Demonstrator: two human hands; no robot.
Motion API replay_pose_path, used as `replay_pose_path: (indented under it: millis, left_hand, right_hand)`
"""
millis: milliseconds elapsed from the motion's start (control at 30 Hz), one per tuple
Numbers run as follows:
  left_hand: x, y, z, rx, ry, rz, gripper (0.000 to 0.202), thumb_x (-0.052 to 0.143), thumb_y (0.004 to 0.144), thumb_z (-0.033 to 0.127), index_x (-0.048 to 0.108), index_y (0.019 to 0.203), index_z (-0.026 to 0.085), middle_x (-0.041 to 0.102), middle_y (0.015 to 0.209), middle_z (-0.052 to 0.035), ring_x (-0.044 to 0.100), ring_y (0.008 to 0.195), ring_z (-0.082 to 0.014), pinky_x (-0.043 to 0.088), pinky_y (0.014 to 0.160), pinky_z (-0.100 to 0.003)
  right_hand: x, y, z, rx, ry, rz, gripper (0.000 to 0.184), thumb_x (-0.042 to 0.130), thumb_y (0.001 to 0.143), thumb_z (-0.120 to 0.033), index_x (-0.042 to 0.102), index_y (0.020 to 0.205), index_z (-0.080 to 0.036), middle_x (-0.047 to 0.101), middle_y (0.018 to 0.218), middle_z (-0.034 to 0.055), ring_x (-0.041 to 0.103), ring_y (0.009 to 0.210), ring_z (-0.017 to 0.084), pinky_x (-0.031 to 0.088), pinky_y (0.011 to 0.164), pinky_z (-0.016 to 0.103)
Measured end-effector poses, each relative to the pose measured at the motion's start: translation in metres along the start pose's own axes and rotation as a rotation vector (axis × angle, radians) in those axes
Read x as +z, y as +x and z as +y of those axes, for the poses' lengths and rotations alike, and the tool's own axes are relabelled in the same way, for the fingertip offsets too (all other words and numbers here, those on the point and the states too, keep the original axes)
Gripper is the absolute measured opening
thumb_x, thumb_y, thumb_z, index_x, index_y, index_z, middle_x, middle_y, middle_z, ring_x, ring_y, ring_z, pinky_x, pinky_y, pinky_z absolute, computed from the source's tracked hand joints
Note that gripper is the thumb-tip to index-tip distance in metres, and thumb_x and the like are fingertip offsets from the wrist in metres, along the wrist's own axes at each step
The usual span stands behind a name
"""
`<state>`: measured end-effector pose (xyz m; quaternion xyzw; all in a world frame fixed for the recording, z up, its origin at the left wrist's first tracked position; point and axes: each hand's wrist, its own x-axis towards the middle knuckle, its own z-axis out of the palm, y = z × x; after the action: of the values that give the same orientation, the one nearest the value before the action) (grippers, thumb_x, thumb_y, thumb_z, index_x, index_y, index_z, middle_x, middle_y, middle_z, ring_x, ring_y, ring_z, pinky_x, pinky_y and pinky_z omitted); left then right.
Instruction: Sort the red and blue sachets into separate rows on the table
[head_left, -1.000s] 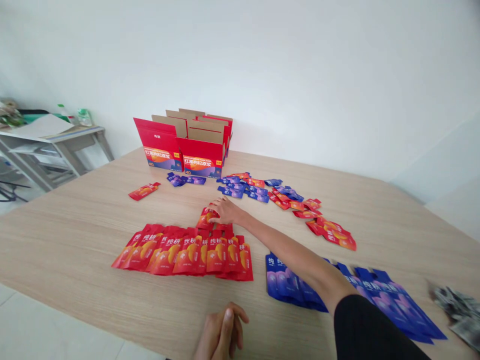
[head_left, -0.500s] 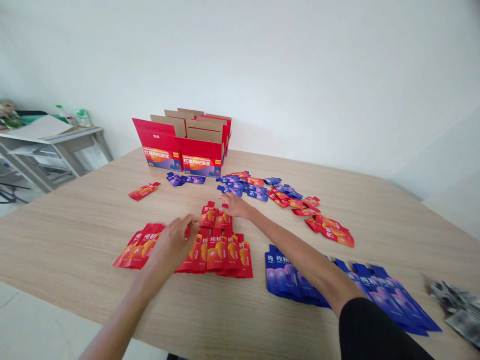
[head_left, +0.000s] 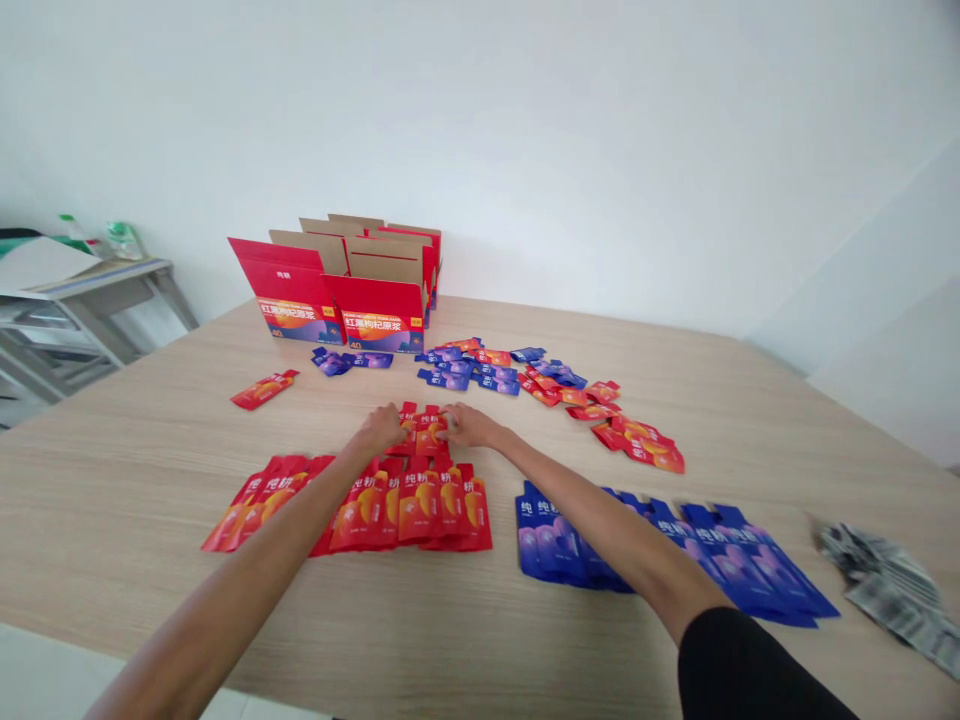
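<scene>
Two small red pouches (head_left: 429,432) with orange fruit print overlap on the table behind a front row of red pouches. My left hand (head_left: 384,428) is closed at their left edge, its fingertips partly hidden. Against the right edge my right hand (head_left: 466,426) is closed too, thumb and fingers pinching there. Just in front lies the fanned row of red pouches (head_left: 418,508), partly covered by my left forearm. Under my right forearm runs a similar row of blue pouches (head_left: 547,545).
Open red cartons (head_left: 384,310) stand at the back left by the wall. Loose blue pouches (head_left: 448,372) and red pouches (head_left: 645,445) lie scattered beyond my hands. One red pouch (head_left: 264,390) lies alone at left. A crumpled striped cloth-like thing (head_left: 892,580) sits at far right.
My left hand has moved forward and right to the small red pouches, and my right hand has come down at their right edge. The two pouches now overlap more. The view has shifted slightly.
</scene>
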<state>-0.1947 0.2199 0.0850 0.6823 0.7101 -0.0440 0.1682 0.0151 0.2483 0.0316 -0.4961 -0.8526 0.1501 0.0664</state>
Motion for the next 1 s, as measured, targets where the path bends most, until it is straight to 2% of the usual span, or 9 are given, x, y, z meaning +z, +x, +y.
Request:
replay_pose_path:
  millis: [333, 667, 1000]
  left_hand:
    - [0.0, 0.005, -0.003, -0.03, 0.007, -0.033, 0.04, 0.069, 0.1, 0.04, 0.063, 0.132, 0.018, 0.066, 0.132, -0.0109, 0.068, 0.114, -0.026, 0.06, 0.095, -0.047]
    - [-0.001, 0.007, -0.006, -0.033, -0.006, -0.045, 0.039, 0.068, 0.1, 0.04, 0.064, 0.131, 0.017, 0.067, 0.131, -0.0105, 0.069, 0.112, -0.0253, 0.06, 0.094, -0.047]
    - [0.006, 0.014, -0.007, -0.049, -0.006, -0.045, 0.039, 0.068, 0.1, 0.041, 0.064, 0.131, 0.017, 0.067, 0.13, -0.0104, 0.069, 0.111, -0.025, 0.06, 0.094, -0.046]
  right_hand:
    - [-0.006, -0.009, -0.014, 0.046, -0.047, -0.039, 0.051, 0.064, 0.1, -0.049, 0.057, 0.142, -0.02, 0.066, 0.133, 0.0145, 0.071, 0.109, 0.026, 0.05, 0.092, 0.034]
    - [-0.005, -0.016, -0.036, 0.168, -0.158, 0.041, 0.06, 0.05, 0.103, -0.061, 0.056, 0.14, -0.015, 0.064, 0.134, 0.0203, 0.067, 0.119, 0.034, 0.046, 0.102, 0.047]
    - [-0.006, -0.017, -0.038, 0.223, -0.177, 0.065, 0.067, 0.044, 0.103, -0.066, 0.056, 0.142, -0.013, 0.064, 0.136, 0.0201, 0.065, 0.122, 0.034, 0.041, 0.108, 0.05]
